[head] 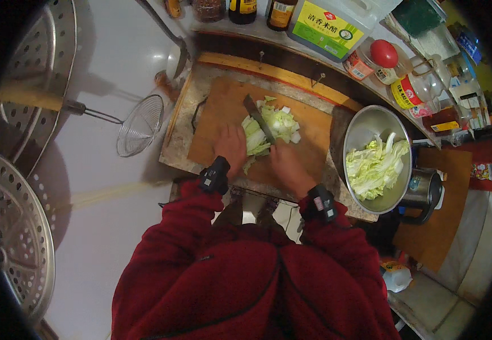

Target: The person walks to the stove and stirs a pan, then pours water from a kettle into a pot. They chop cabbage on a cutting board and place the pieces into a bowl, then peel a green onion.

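Observation:
My right hand (286,163) grips the handle of a kitchen knife (257,117), whose dark blade points up and to the left across some Chinese cabbage. My left hand (231,144) rests on the left portion of the cabbage (252,135), its fingertips near the blade's left side. Chopped cabbage pieces (283,123) lie to the right of the blade. All of this is on a wooden cutting board (216,104). To the right, a metal bowl (353,123) holds larger cabbage leaves (375,168).
A wire skimmer (140,125), a ladle (177,59) and perforated metal steamer trays (20,238) hang or stand at the left. Behind the board runs a shelf with bottles, jars and a large vinegar jug (331,27). A metal kettle (422,191) is beside the bowl.

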`<action>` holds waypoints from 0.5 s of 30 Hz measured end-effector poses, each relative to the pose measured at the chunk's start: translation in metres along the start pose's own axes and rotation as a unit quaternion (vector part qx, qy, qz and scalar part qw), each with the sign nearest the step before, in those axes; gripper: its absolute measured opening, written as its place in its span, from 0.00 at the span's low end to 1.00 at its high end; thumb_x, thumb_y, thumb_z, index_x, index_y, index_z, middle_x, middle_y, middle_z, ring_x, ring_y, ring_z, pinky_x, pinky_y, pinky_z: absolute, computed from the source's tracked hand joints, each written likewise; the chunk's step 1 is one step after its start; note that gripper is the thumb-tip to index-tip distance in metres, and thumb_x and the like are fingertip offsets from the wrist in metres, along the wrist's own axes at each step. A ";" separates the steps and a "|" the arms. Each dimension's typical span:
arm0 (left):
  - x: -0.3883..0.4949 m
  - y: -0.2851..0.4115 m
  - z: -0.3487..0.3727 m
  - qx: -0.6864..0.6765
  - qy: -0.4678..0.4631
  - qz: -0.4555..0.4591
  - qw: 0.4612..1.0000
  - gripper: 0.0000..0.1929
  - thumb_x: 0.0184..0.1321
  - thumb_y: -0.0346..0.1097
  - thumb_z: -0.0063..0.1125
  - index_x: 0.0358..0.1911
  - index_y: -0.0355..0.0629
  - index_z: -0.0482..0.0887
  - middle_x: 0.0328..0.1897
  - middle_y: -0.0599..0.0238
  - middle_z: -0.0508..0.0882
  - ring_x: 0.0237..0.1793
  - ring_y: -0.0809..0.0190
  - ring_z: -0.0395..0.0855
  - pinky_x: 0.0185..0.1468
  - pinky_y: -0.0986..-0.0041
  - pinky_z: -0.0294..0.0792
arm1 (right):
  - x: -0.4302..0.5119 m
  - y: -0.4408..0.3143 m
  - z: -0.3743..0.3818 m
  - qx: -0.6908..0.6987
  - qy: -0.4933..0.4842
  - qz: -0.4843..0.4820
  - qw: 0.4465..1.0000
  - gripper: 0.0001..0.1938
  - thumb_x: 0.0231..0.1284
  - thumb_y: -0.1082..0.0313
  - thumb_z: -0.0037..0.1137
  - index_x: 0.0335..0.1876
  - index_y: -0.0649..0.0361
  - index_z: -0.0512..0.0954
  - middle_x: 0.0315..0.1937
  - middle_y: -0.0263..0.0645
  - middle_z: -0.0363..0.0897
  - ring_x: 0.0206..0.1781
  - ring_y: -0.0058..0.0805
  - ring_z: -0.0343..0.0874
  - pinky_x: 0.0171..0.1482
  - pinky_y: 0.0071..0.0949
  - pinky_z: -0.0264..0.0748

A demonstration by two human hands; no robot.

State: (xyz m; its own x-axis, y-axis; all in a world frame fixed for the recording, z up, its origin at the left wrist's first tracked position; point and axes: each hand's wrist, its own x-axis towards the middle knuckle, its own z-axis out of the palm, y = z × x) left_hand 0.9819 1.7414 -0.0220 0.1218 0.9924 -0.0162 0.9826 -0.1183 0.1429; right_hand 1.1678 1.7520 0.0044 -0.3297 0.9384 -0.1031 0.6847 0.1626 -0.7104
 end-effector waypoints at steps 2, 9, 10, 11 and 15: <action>-0.002 -0.001 0.004 -0.011 0.022 0.006 1.000 0.25 0.49 0.38 0.67 0.48 0.34 0.72 0.48 0.50 0.75 0.50 0.48 0.74 0.48 0.61 0.74 | -0.010 -0.006 -0.011 0.004 0.037 -0.004 0.999 0.12 0.68 0.66 0.46 0.38 0.69 0.73 0.30 0.61 0.77 0.34 0.59 0.77 0.36 0.51 0.70; 0.001 0.001 0.003 -0.075 -0.001 -0.022 0.997 0.15 0.55 0.27 0.51 0.46 0.32 0.73 0.46 0.46 0.76 0.50 0.44 0.75 0.50 0.59 0.72 | -0.057 -0.027 -0.047 -0.104 -0.113 0.035 0.987 0.12 0.69 0.64 0.46 0.38 0.67 0.72 0.28 0.61 0.76 0.33 0.62 0.76 0.35 0.54 0.69; 0.001 0.001 0.004 -0.094 -0.004 -0.032 0.995 0.14 0.55 0.27 0.51 0.45 0.31 0.73 0.46 0.46 0.76 0.50 0.44 0.76 0.50 0.59 0.72 | -0.055 -0.027 -0.043 -0.099 -0.099 0.037 0.989 0.12 0.69 0.64 0.46 0.38 0.67 0.72 0.28 0.61 0.76 0.33 0.62 0.76 0.35 0.54 0.69; 0.001 0.002 0.005 -0.111 0.000 -0.040 0.993 0.13 0.54 0.27 0.51 0.44 0.31 0.73 0.45 0.46 0.76 0.50 0.44 0.76 0.50 0.59 0.72 | -0.051 -0.026 -0.037 -0.092 -0.087 0.039 0.991 0.12 0.69 0.64 0.46 0.38 0.67 0.72 0.28 0.61 0.75 0.33 0.62 0.76 0.35 0.54 0.69; 0.002 0.002 0.009 -0.087 0.072 -0.026 0.993 0.12 0.55 0.27 0.50 0.42 0.31 0.74 0.46 0.44 0.76 0.48 0.43 0.76 0.49 0.58 0.72 | -0.017 -0.020 -0.003 -0.012 -0.036 0.000 0.999 0.12 0.69 0.63 0.45 0.38 0.67 0.72 0.28 0.62 0.75 0.33 0.63 0.76 0.35 0.53 0.70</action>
State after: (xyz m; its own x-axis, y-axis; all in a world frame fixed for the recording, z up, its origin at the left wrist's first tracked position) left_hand 0.9858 1.7428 -0.0310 0.0383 0.9929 0.1129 0.9461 -0.0724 0.3156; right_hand 1.1618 1.7340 0.0224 -0.3739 0.9147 -0.1536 0.6998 0.1695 -0.6939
